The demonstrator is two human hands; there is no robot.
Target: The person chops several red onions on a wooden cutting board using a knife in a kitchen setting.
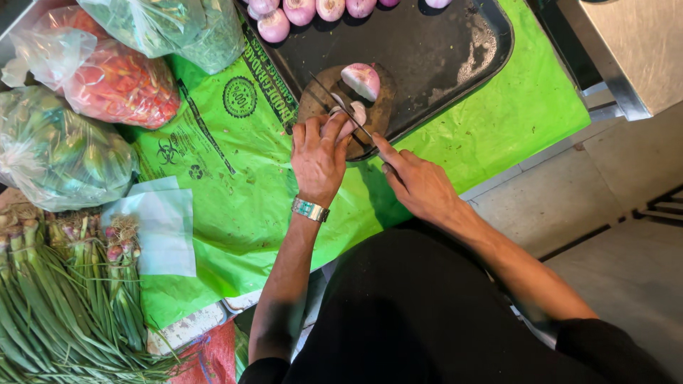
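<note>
My left hand (318,155), with a metal watch on the wrist, presses down on a peeled onion half (353,114) on a small round wooden board (380,114). My right hand (415,181) grips a knife (341,107), index finger laid along its spine, and the thin blade crosses the onion half beside my left fingers. A second onion half (362,80) lies cut side up at the far side of the board. The board sits on a black tray (434,50).
Several peeled onions (299,11) line the tray's far edge. A green plastic sheet (235,192) covers the table. At left lie bags of red chillies (121,82) and green vegetables (60,153), a white paper (163,227) and bundles of spring onions (64,299). A steel counter (626,50) stands at right.
</note>
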